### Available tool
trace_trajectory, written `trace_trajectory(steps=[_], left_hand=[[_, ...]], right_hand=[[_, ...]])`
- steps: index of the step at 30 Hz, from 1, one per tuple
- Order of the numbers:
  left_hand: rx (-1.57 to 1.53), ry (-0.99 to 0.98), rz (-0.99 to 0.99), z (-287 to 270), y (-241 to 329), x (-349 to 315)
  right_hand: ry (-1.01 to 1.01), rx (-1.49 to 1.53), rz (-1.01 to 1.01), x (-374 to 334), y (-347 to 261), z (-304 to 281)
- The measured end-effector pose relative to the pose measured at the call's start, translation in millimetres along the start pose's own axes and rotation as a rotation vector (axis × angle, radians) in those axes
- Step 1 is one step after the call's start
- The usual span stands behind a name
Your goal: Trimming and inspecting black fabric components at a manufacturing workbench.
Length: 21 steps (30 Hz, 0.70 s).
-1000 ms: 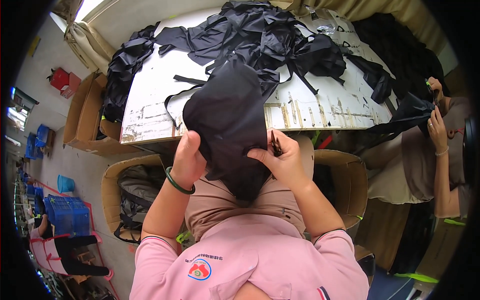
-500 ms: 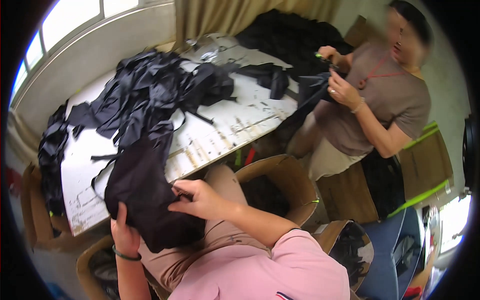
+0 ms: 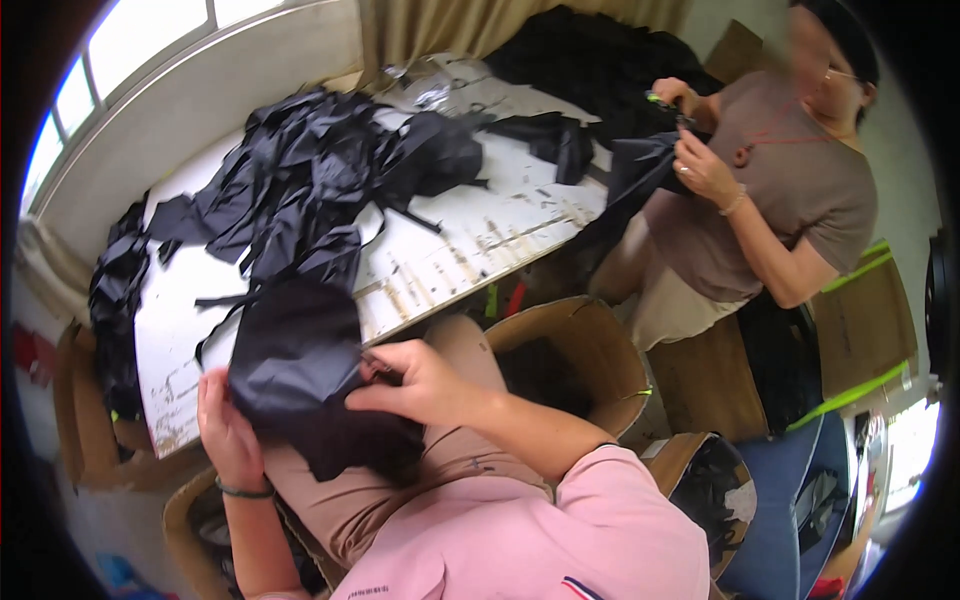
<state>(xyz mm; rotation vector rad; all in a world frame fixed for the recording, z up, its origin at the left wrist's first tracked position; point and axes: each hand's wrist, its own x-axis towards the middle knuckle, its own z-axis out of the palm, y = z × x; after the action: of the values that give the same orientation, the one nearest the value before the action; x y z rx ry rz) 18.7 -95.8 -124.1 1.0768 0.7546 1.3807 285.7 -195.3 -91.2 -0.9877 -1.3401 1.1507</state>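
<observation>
A black fabric piece (image 3: 300, 370) lies over my lap and the near edge of the white table (image 3: 440, 265). My left hand (image 3: 228, 432), a green band on its wrist, grips its lower left side from underneath. My right hand (image 3: 415, 380) pinches the fabric's right edge, with a small dark tool partly hidden under the fingers. A heap of black fabric pieces and straps (image 3: 320, 180) covers the table's far side.
A co-worker (image 3: 780, 190) sits at the right, both hands on black cloth. An open cardboard box (image 3: 580, 355) stands by my right knee, another box (image 3: 720, 490) with dark scraps lies lower right. More boxes are at the left. A window runs along the top left.
My head has turned right, so the table swung to the left and the co-worker came fully into view. Both hands still hold the black fabric on my lap.
</observation>
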Motion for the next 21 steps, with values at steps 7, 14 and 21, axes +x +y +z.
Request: trace_trajectory(steps=[7,14,21], left_hand=[[0.793,-0.536,0.653,81.6,41.3,-24.1],[0.561,-0.669,0.152,65.4,14.5,-27.7],[0.321,-0.661,-0.102,58.8,3.2,-33.2]], right_hand=[[0.069,-0.071,0.083,-4.5,1.9,4.3],[0.045,0.056,0.125,-7.5,1.4,12.6],[0.107,0.188,0.185,-7.9,5.2,12.9]])
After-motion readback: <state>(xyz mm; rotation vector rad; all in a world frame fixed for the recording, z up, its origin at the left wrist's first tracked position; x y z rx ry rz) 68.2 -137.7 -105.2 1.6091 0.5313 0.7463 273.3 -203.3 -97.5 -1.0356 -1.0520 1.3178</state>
